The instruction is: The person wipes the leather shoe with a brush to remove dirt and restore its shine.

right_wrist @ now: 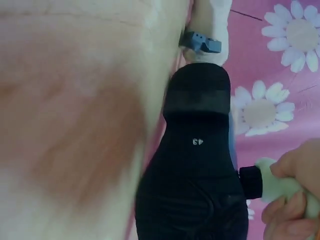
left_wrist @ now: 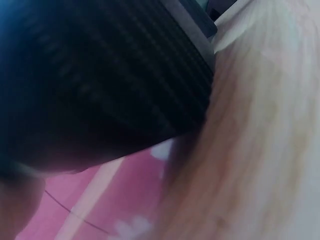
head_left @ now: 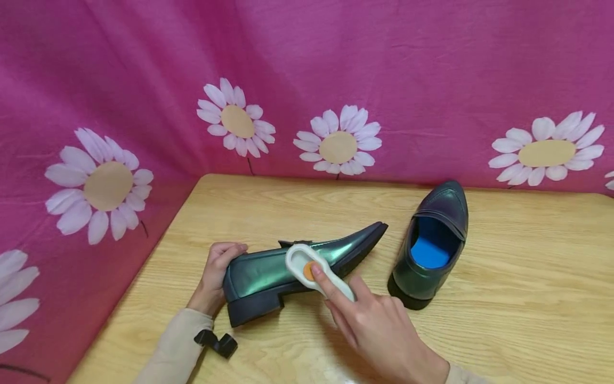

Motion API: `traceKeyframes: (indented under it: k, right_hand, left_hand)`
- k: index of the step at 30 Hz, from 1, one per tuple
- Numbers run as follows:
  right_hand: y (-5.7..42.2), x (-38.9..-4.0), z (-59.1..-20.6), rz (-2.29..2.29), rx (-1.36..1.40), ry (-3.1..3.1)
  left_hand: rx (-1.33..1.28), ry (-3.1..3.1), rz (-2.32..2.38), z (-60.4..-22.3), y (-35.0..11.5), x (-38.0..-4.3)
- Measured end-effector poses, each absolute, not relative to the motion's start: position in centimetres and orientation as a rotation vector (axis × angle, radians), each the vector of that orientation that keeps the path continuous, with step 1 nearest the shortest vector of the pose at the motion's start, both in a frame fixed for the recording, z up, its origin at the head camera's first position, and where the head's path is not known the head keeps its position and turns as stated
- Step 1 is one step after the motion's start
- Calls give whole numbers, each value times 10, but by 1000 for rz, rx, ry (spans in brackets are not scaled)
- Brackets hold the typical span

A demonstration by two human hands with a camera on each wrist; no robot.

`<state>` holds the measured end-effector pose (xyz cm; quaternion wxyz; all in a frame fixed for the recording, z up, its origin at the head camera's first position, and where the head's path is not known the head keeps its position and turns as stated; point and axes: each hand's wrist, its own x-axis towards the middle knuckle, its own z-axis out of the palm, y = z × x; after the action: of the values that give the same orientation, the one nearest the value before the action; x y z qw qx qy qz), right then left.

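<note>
My left hand grips a shiny dark green loafer at its heel end, fingers over the collar. The loafer lies tipped on its side, toe pointing right and upward. In my right hand is a white-handled shoe brush, its index finger on an orange button. The brush head overlaps the loafer's side below the strap. Seen from the right wrist, black bristles meet the edge of the shoe beside its black sole, marked 43. The dark heel fills much of the left wrist view.
A second loafer with a blue insole stands upright at the right, toe toward the back. Both shoes are over a light wooden table. A pink cloth with white daisies hangs behind and to the left.
</note>
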<state>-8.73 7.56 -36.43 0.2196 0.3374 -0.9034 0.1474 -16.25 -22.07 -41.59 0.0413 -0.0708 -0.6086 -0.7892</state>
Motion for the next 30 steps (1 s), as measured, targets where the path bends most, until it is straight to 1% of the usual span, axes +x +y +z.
traceKeyframes:
  k: [6,9,11,17,19,21,25,27,30]
  right_hand:
    - [90,-100,-359,375,734,-2427]
    - [99,-106,-355,382,679,-2418]
    - [99,-103,-354,382,690,-2453]
    - [80,-82,-356,397,861,-2578]
    - [81,-85,-355,392,826,-2560]
    - [88,-91,-353,375,733,-2539]
    - [98,-105,-347,349,607,-2520]
    - [95,-101,-350,345,608,-2543]
    - [82,-89,-359,331,698,-2549]
  left_hand:
    - [-250,-1838,-2463,-417,-218,-163]
    - [-286,-1842,-2479,-417,-217,-165]
    - [-302,-1854,-2474,-416,-216,-165]
    - [-289,-1815,-2467,-414,-221,-159]
    - [-299,-1800,-2477,-414,-221,-158]
    - [-310,-1805,-2487,-415,-219,-159]
    - [-326,-1844,-2469,-414,-219,-166]
    - [-326,-1894,-2446,-414,-220,-165]
    - [-323,-1953,-2431,-417,-224,-162]
